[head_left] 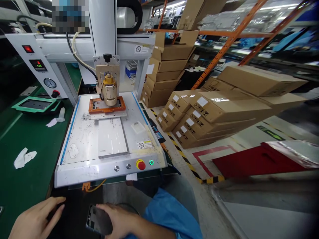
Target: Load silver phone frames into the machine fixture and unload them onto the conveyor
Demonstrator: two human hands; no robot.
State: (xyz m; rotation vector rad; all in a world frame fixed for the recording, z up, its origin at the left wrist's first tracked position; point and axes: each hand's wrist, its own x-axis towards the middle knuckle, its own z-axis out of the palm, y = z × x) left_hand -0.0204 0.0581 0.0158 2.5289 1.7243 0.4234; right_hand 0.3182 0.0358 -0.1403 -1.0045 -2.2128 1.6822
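Black and grey, a flat phone-like part point(99, 221) is gripped between the thumb and fingers of the right hand point(118, 219) at the bottom centre of the frame; its far side is hidden. At the lower left, the left hand point(37, 217) is held apart from it, thumb and forefinger parted, with nothing seen between them. A blue sleeve point(169, 212) is worn on the right arm. Above the hands, a white benchtop machine point(87, 171) is seen, its red stop button point(141, 165) set on the front edge. Farther up, an orange fixture point(93, 110) is placed beneath a brass-coloured tool head point(109, 91). At the left of the frame, a green-rimmed tray point(36, 104) and crumpled white tissue point(23, 158) are laid on a green worktop point(17, 132). Cardboard boxes point(224, 106) are stacked at the right.
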